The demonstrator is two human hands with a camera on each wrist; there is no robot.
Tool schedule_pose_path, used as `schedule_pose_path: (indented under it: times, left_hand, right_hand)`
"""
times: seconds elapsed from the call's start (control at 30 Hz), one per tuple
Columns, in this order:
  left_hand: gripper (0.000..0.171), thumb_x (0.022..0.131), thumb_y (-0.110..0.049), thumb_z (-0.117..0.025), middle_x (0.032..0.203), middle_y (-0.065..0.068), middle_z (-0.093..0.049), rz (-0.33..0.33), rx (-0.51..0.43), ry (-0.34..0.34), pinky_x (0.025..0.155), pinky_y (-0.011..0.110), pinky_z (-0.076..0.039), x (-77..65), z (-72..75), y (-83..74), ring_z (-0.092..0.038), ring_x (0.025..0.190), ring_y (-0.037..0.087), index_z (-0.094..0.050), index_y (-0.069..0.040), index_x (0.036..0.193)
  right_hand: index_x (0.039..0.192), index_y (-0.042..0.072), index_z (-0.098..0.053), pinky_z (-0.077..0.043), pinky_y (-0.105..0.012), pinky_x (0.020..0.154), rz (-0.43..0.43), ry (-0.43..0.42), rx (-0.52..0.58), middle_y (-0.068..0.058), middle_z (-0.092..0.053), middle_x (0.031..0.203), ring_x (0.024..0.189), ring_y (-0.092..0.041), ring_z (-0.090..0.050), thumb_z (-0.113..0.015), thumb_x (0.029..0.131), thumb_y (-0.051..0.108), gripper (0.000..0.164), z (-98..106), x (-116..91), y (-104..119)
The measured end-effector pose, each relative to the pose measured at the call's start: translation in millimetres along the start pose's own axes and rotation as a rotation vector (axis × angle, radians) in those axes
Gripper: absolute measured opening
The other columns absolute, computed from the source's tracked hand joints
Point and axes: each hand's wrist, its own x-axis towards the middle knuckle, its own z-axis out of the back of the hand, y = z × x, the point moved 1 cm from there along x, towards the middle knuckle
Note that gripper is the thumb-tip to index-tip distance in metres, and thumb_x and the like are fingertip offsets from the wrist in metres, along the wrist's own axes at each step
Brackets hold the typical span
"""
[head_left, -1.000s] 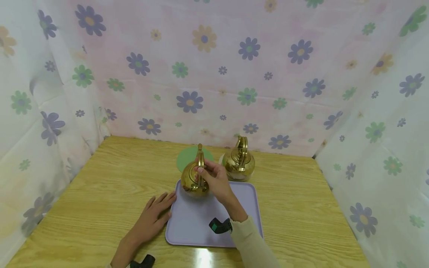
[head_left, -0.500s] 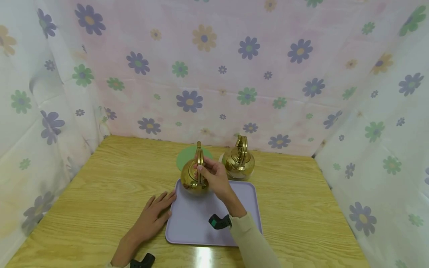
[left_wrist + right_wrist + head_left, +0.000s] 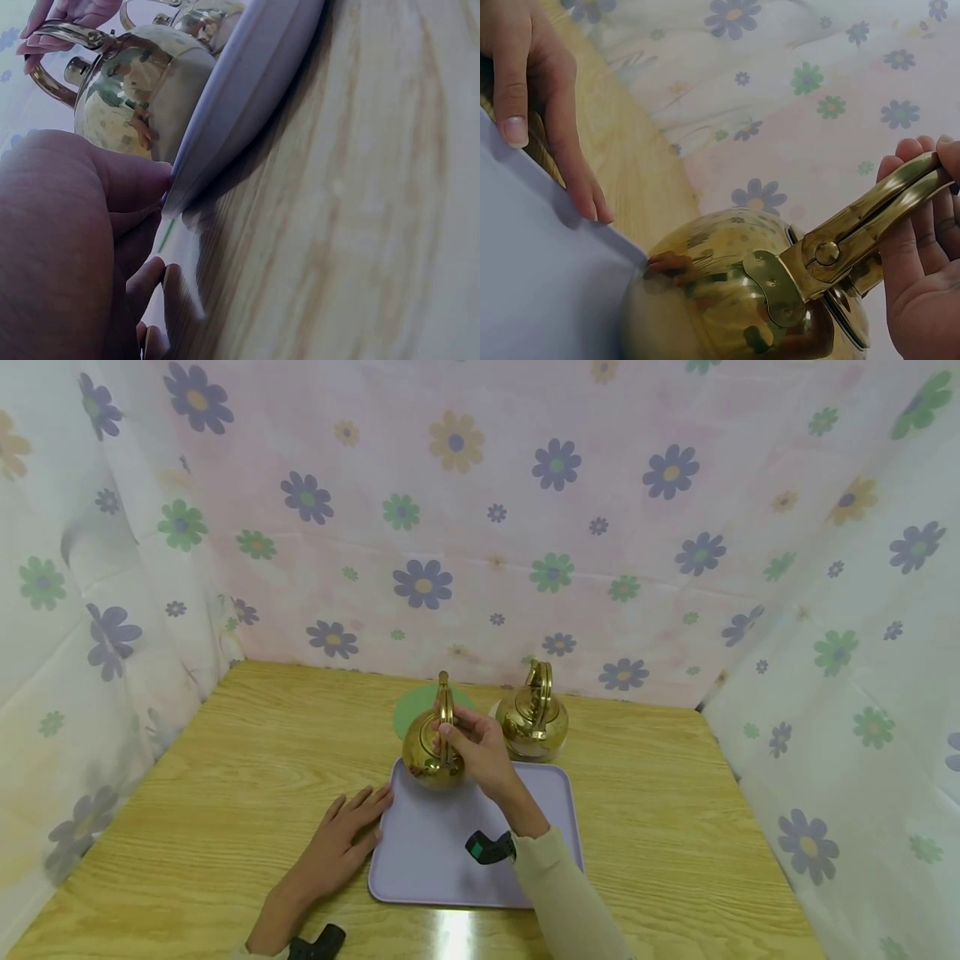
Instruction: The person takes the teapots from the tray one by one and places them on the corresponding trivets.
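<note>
A shiny gold kettle (image 3: 431, 752) is over the far left part of the lilac tray (image 3: 450, 868). My right hand (image 3: 483, 752) holds its upright handle, with the thumb on the near side and fingers behind, as the right wrist view also shows. Whether the kettle's base touches the tray is hard to tell. My left hand (image 3: 337, 843) lies along the tray's left side, its fingers stretched out and the fingertips touching the rim. Up close in the left wrist view, the thumb (image 3: 139, 180) meets the tray's edge.
Behind the tray, a second gold kettle (image 3: 534, 727) stands on a pale round mat, just right of my right hand. A green round mat (image 3: 420, 708) lies behind the held kettle, partly covered by it. Flowered curtains (image 3: 480, 543) enclose the wooden table (image 3: 645, 827).
The held kettle and my right hand have shifted slightly up and away from me. My left hand, the tray and the second kettle have stayed in place; the whole view has drifted a little.
</note>
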Motion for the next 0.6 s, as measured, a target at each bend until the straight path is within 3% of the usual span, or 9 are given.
schedule_pose_path:
  times: [0.33,0.6]
  left_hand:
    - [0.047,0.1,-0.016,-0.061,0.154,0.011,-0.05,0.001,0.01,0.003,0.114,0.068,-0.018,0.0,-0.3,2.6,-0.04,0.143,0.047,-0.056,-0.005,0.145]
    - [0.047,0.1,-0.016,-0.061,0.154,0.012,-0.05,-0.007,0.005,-0.001,0.116,0.065,-0.017,-0.8,-1.7,4.3,-0.04,0.142,0.048,-0.056,-0.005,0.145]
  right_hand:
    - [0.139,-0.01,-0.055,-0.059,-0.025,0.079,-0.003,-0.007,-0.009,-0.046,-0.055,0.121,0.084,-0.017,-0.067,-0.055,0.103,-0.001,0.037,1.9,7.0,1.9]
    - [0.139,-0.011,-0.055,-0.059,-0.025,0.078,-0.016,-0.011,-0.01,-0.046,-0.055,0.123,0.082,-0.013,-0.066,-0.054,0.103,-0.002,0.037,3.9,9.9,4.5]
